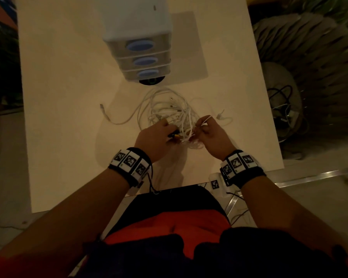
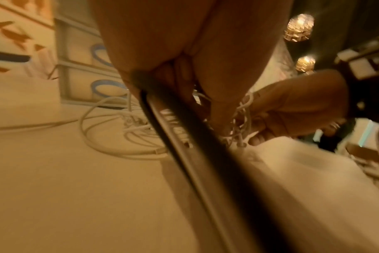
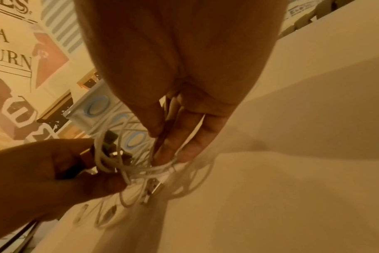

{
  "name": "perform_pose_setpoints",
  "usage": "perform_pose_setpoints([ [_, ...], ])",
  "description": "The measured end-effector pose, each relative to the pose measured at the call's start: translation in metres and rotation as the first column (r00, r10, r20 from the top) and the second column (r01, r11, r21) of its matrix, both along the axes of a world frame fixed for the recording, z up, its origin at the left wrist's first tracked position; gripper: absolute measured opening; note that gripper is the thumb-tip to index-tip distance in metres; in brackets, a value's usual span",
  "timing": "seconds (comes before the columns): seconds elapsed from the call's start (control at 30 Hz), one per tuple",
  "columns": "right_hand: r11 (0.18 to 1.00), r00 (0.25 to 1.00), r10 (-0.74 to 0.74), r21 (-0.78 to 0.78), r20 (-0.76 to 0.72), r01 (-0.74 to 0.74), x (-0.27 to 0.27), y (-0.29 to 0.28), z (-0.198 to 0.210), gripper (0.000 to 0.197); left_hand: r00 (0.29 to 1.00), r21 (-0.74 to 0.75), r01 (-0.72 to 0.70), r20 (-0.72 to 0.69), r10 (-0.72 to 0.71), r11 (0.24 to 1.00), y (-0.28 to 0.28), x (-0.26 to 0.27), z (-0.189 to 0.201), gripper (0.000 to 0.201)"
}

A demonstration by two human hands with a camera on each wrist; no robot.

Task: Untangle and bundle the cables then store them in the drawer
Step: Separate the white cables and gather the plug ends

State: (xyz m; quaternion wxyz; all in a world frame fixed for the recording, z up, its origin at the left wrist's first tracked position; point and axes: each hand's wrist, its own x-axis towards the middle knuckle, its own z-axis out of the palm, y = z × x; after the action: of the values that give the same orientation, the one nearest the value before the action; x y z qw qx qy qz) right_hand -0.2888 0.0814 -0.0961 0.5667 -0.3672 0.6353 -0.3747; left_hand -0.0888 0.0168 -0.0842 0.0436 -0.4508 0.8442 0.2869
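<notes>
the cables (image 1: 167, 109) are thin and white, many loops tangled into one loose heap on the white table (image 1: 68, 127), near its middle. one end with a small plug (image 1: 102, 106) trails out toward 9 o'clock from the heap, another toward 3 o'clock. the drawer unit (image 1: 141, 49) stands at 12 o'clock from the heap, three drawers with blue oval handles, all closed. the left hand (image 1: 156, 137) is at the 7 o'clock edge of the heap, fingers curled around strands and a small dark and yellow piece that i cannot identify. the right hand (image 1: 210, 133) is at 5 o'clock, thumb and fingers (image 3: 184, 137) narrowly pinching a white strand, lifted a little off the table.
</notes>
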Motion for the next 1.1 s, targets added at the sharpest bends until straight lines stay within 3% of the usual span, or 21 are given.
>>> perform_pose_setpoints([
  [0.07,1.0,1.0,0.012,-0.02,0.015,-0.011,0.001,-0.003,0.005,0.009,0.983,0.048,-0.099,-0.152,0.105,0.994,-0.005,0.004,0.005,0.023],
  [0.17,0.999,0.999,0.048,0.008,0.001,-0.048,0.004,-0.006,0.013,0.011,0.898,0.172,-0.26,-0.318,0.303,0.95,-0.016,0.006,0.017,0.02],
  [0.33,1.0,0.999,0.019,0.004,0.051,-0.019,0.012,-0.014,0.019,0.013,0.877,0.204,-0.322,-0.304,0.372,0.925,-0.027,0.003,0.023,0.026],
  [0.47,0.996,0.985,-0.085,0.048,0.149,0.079,0.012,-0.02,0.024,0.011,0.802,0.311,-0.45,-0.27,0.532,0.837,-0.026,0.008,0.018,0.042],
  [0.57,0.989,0.961,-0.142,0.072,0.239,0.128,0.012,-0.023,0.026,0.009,0.848,0.33,-0.39,-0.234,0.475,0.86,-0.026,0.016,0.025,0.037],
  [0.7,0.978,0.933,-0.203,0.106,0.297,0.18,0.014,-0.028,0.03,0.008,0.811,0.426,-0.225,-0.416,0.411,0.876,-0.016,0.024,0.043,0.021],
  [0.83,0.963,0.872,-0.266,0.161,0.411,0.218,0.017,-0.031,0.036,0.011,0.872,0.351,-0.177,-0.377,0.312,0.92,-0.009,0.019,0.041,0.049],
  [0.9,0.952,0.842,-0.301,0.198,0.448,0.234,0.018,-0.032,0.037,0.01,0.897,0.26,-0.206,-0.337,0.288,0.944,-0.006,0.014,0.037,0.047],
  [1.0,0.945,0.867,-0.309,0.229,0.39,0.234,0.016,-0.034,0.037,0.002,0.885,0.245,-0.228,-0.351,0.306,0.942,-0.004,0.012,0.04,0.04],
  [1.1,0.95,0.934,-0.258,0.242,0.247,0.199,0.004,-0.036,0.035,0.03,0.831,0.316,-0.264,-0.405,0.381,0.911,-0.005,0.017,0.051,0.038],
])
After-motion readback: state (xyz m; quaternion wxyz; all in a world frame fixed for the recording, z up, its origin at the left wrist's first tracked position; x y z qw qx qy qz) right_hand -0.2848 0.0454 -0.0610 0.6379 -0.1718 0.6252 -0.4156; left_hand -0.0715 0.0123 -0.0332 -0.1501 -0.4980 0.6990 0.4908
